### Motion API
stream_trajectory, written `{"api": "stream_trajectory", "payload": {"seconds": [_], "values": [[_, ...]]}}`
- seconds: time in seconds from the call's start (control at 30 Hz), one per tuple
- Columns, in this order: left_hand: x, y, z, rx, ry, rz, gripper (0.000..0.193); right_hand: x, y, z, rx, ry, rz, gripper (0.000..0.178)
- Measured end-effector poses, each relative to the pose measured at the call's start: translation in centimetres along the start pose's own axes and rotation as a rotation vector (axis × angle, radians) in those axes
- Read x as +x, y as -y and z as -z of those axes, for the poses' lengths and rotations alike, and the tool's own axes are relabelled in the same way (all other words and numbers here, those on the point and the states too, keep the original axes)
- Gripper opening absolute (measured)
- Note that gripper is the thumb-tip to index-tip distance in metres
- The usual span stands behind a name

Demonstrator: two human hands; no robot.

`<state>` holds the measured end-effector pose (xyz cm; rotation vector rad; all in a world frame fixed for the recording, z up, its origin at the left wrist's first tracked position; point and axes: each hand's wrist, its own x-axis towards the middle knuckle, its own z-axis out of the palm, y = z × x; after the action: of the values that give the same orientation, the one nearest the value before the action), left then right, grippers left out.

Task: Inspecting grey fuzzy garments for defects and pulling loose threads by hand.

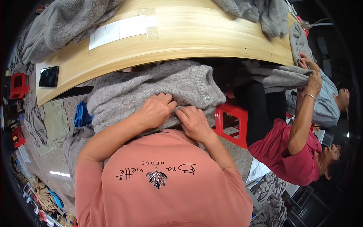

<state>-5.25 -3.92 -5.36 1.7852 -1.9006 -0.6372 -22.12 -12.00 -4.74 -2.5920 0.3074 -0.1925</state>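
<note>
A fuzzy grey knitted sweater lies across my lap against the table edge, with a ribbed band and a small sparkly ornament at its right end. My left hand is closed, its fingertips pinching the knit near the middle. Close beside it, my right hand has bent fingers gripping the same sweater. A thin dark thread loops over the knit left of my left hand. Whether a needle sits between my fingertips is too small to tell.
The wooden table bears more grey knitwear, a strip of white paper and a black phone. At right, a red stool stands near a co-worker in a red shirt holding grey knitwear. Another person sits beyond.
</note>
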Motion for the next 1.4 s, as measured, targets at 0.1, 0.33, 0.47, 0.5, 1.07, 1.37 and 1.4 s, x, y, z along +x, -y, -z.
{"api": "stream_trajectory", "payload": {"seconds": [0.1,0.33,0.47,0.5,1.07,1.37,1.4], "values": [[-0.1,1.2,-0.9,0.130,-0.051,-0.043,0.019,0.1,-0.2,-1.7,-0.076,-0.135,0.018,0.034],[0.3,2.4,0.2,-0.783,-0.065,0.427,0.004,1.5,-0.5,-2.6,-0.027,-0.242,0.046,0.031],[0.0,2.9,0.7,-1.167,-0.006,0.560,0.004,1.9,-1.2,-3.0,0.050,-0.282,0.030,0.025],[0.0,2.8,0.9,-1.170,-0.005,0.561,0.004,2.0,-1.1,-2.9,0.059,-0.268,0.027,0.024],[-0.8,3.3,-1.5,-1.420,0.082,0.777,0.005,2.0,-2.2,-3.3,0.205,-0.237,-0.073,0.022],[-0.5,2.3,-0.1,-1.383,0.049,0.648,0.007,3.7,1.2,-0.1,0.097,-0.402,0.295,0.014],[-0.6,2.4,-0.2,-1.380,0.045,0.647,0.007,3.9,1.0,-0.3,0.072,-0.433,0.293,0.014]]}}
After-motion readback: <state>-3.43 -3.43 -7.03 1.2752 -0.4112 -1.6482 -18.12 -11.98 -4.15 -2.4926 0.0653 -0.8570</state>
